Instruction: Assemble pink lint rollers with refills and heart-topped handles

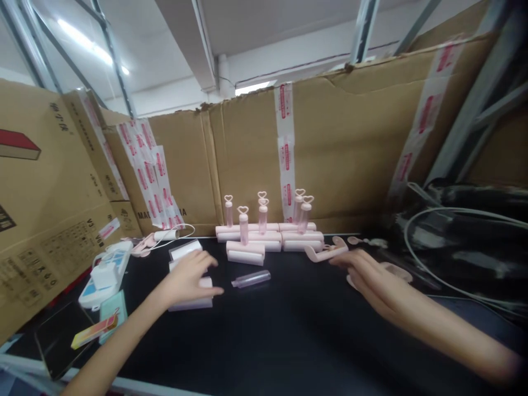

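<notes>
My left hand [192,280] is held over white rolls [187,251] on the black table, thumb and fingers apart. Whether it touches them I cannot tell. A clear tube [251,279] lies flat to the right of it. My right hand [367,275] is stretched out, its fingertips close to a pale pink angled frame [328,253]. Nothing shows in its fingers. Another pink piece [396,271] lies partly hidden behind that hand. Farther back, pink-and-white rolls [246,253] lie in rows, with clear pink tubes topped by heart-shaped rings [243,225] standing on them.
Cardboard walls [350,143] close off the back and left. At left are a white power strip [117,264], a dark phone-like slab [61,335] and a yellow-orange packet [94,330]. Black plastic bags [474,236] and a pale cable [408,236] crowd the right.
</notes>
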### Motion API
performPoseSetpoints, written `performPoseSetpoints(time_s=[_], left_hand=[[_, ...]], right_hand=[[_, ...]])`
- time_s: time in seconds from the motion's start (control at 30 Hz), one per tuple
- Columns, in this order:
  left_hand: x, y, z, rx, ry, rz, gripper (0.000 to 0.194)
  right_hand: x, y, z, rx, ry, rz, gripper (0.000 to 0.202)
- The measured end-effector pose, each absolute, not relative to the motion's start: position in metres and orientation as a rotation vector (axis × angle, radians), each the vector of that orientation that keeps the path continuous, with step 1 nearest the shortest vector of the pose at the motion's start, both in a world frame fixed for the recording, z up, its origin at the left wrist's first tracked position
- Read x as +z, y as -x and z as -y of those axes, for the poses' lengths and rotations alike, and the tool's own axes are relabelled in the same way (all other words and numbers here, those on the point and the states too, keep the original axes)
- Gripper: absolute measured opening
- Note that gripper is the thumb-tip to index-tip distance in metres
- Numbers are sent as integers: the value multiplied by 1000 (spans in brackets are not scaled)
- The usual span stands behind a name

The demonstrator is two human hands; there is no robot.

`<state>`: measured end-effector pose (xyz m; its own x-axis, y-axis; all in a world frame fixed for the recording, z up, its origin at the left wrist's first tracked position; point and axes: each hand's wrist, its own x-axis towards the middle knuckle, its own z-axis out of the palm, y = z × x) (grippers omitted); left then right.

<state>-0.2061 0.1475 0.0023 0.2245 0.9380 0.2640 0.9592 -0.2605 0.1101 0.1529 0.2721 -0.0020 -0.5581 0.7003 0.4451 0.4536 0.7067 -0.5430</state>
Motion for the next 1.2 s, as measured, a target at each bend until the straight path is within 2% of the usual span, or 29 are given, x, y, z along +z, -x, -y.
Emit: performPoseSetpoints(time_s=[0.1, 0.2, 0.3, 0.37, 0.47, 0.57, 0.7, 0.8, 0.9, 1.03, 1.13, 1.2], left_hand=[[-13, 246, -108, -373, 2268, 2058, 51], [-35, 258, -90, -460, 2222, 2131, 51], [-48, 237, -98, -585, 2207, 2151, 49], [-51, 213, -112, -704, 2249, 2171, 58], [-55, 179, -138, -955, 2385, 2189, 73], [-64, 162, -157, -1161, 2486, 2145, 82], [-78, 158, -169, -1296, 2439, 2104, 77], [-86, 161, -171, -1421, 2383, 2078, 82], [-89, 171, -171, -1514, 2424, 2079, 87], [-77, 181, -170, -1621, 2277, 1965, 94], [-58, 162, -166, -1949, 2339, 1729, 102], [-46, 138, -163, -2255, 2502, 1649, 91]], right_hand=[[-21, -169, -257, 444, 887, 2407, 33], [-28, -158, -247, 467, 793, 2530, 27], [-23, -120, -236, 534, 644, 2608, 26], [-18, -90, -232, 490, 565, 2642, 30], [-15, -57, -234, 262, 501, 2693, 50], [-21, -47, -242, 146, 479, 2749, 42], [-32, -52, -244, 30, 523, 2682, 29], [-36, -55, -241, -21, 465, 2600, 28], [-31, -58, -241, 146, 469, 2380, 27], [-21, -61, -242, 623, 574, 1927, 24], [-20, -56, -237, 956, 616, 1755, 29], [-23, -53, -231, 1077, 605, 1788, 30]])
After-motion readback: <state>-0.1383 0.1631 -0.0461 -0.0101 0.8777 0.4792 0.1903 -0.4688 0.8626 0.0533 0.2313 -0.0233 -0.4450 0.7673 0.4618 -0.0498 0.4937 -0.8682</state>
